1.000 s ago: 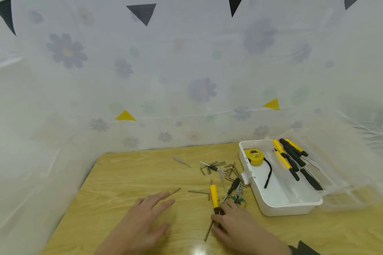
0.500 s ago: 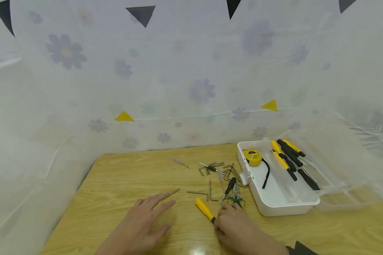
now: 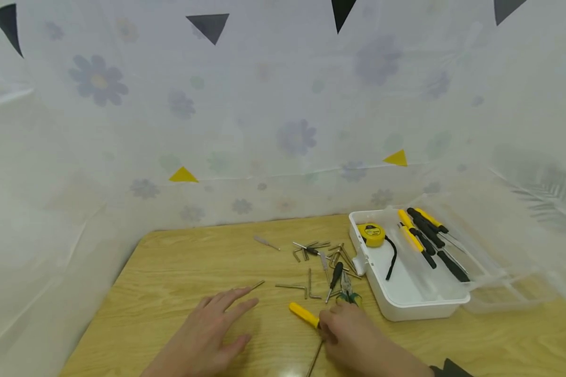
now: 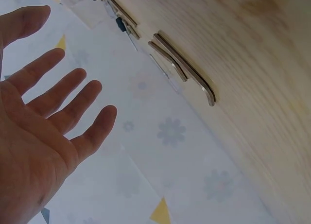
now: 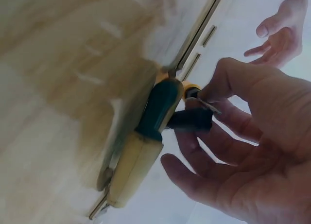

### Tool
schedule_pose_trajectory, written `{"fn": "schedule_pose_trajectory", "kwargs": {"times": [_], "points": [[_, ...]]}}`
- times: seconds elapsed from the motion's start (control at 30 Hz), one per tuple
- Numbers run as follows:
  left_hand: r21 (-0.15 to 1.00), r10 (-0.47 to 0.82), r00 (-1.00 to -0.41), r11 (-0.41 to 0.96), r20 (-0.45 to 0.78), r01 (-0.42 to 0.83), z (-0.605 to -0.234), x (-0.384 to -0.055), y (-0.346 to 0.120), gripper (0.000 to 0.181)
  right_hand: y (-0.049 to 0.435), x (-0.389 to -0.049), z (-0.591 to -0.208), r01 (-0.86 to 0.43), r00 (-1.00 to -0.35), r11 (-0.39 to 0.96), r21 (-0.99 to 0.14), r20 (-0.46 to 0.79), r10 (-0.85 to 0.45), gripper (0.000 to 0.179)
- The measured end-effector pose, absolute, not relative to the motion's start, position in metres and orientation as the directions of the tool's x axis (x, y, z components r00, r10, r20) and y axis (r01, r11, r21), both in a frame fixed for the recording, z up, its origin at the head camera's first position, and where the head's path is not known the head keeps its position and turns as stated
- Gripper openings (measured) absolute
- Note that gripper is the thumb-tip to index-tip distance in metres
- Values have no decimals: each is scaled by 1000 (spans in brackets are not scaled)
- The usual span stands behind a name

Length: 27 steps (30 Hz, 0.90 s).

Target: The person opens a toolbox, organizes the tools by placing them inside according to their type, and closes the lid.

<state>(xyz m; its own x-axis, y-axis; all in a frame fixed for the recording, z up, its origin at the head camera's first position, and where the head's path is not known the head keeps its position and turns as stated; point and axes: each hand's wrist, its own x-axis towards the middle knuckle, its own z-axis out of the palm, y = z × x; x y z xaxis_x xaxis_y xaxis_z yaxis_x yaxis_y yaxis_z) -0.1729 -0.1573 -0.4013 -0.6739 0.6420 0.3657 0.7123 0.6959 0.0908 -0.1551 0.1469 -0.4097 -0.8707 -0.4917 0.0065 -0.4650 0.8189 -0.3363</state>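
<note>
My right hand grips a yellow-and-black-handled screwdriver low over the table; the yellow end points away to the left. A thin brassy rod shows beside the hand. In the right wrist view, thumb and fingers pinch the screwdriver's black part, and another black handle lies against the fingers. Close by are pliers with green-and-cream handles. My left hand holds nothing, its fingers spread, near a hex key. Several hex keys appear beyond it in the left wrist view.
At right stands a white toolbox with its clear lid folded back, holding a yellow tape measure and several screwdrivers. Loose hex keys, a black-handled screwdriver and a small clear-handled screwdriver lie on the wooden table.
The yellow-and-black screwdriver has swung so that its yellow end points left, uncovering a hex key behind it. My right fingers have curled round it. My left hand stays in place.
</note>
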Motion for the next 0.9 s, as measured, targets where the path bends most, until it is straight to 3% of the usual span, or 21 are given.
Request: {"fn": "schedule_pose_trajectory", "kwargs": {"times": [0.17,0.37,0.43,0.63,0.9], "points": [[74,658,-643,674,392,735,-402,-172,-157,58,155,-152,-402,-469,-881,755,-458,191,-432,15],[57,664,-632,670,399,740,-401,-172,-155,58,160,-151,-394,-619,-777,537,-573,547,-313,29],[51,665,-628,669,404,741,-401,-172,-155,57,160,-150,-391,-640,-761,479,-601,583,-284,31],[51,667,-627,667,401,743,-403,-173,-155,56,160,-145,-391,-605,-796,425,-674,508,-328,24],[64,659,-646,679,385,731,-404,-171,-156,54,159,-138,-391,-487,-842,498,-718,234,-486,7]]}}
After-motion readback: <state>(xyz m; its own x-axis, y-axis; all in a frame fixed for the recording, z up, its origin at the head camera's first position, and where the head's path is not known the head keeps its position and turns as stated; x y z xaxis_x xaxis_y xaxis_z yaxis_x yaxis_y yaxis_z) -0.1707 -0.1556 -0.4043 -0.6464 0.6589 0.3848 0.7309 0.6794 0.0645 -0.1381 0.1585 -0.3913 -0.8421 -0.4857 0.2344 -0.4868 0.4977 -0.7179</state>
